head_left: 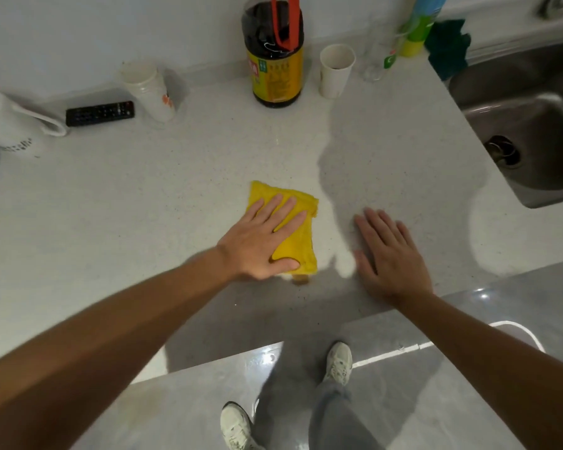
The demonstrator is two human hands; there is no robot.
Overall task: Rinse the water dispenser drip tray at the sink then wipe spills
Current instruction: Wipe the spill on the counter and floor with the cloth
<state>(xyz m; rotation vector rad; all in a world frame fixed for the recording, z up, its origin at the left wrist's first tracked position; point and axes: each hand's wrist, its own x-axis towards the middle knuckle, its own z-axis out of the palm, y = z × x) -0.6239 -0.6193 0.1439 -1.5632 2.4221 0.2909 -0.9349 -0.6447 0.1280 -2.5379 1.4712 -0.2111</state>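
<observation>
A folded yellow cloth [301, 235] lies flat on the pale speckled countertop [176, 190], near its front edge. My left hand [262, 241] presses down on the cloth with fingers spread, covering its left half. A small brownish spot [300, 280] shows on the counter just below the cloth's near edge. My right hand [392, 254] rests palm-down and open on the bare counter to the right of the cloth, holding nothing. The steel sink [540, 125] is at the right, with its drain visible. No drip tray is in view.
Along the back wall stand a dark sauce bottle [275, 60], a white paper cup [335, 70], a clear glass [376, 60], a green-yellow bottle [418, 30] and a dark green rag [447, 47]. At the left are a remote [100, 113], stacked cups [150, 90] and a white kettle [10, 125].
</observation>
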